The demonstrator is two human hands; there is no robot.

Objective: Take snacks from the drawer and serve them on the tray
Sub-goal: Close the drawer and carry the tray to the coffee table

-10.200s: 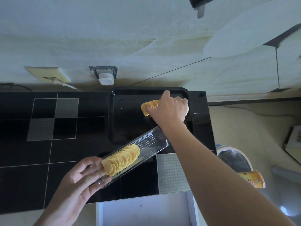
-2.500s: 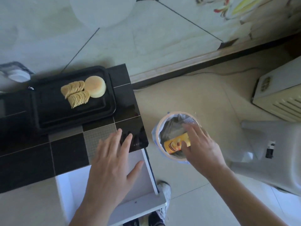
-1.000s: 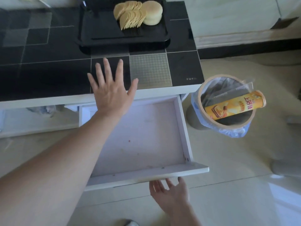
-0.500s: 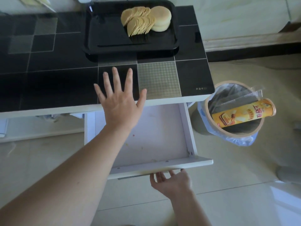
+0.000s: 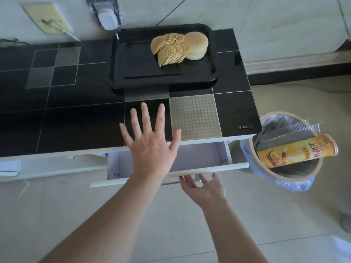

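Chinese characters are seen on yellow chip can (image 5: 296,152) in bin (image 5: 284,174). Fanned chips (image 5: 171,49) & round cake (image 5: 196,45) are laid on black tray (image 5: 133,59). L hand (image 5: 150,145) is spread flat w/ fingers open; R hand (image 5: 204,188), fingers open, is pressed against white drawer (image 5: 214,168) front.

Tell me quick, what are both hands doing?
Left hand: open, fingers spread, holding nothing.
Right hand: open, fingertips at the drawer front, gripping nothing.

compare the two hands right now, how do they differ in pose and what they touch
The left hand is spread flat, palm down, fingers reaching over the black countertop; the right hand sits lower, fingers curled up against the drawer front. The left covers the half-open drawer from above; the right meets its front edge from below. Both are bare and hold nothing.
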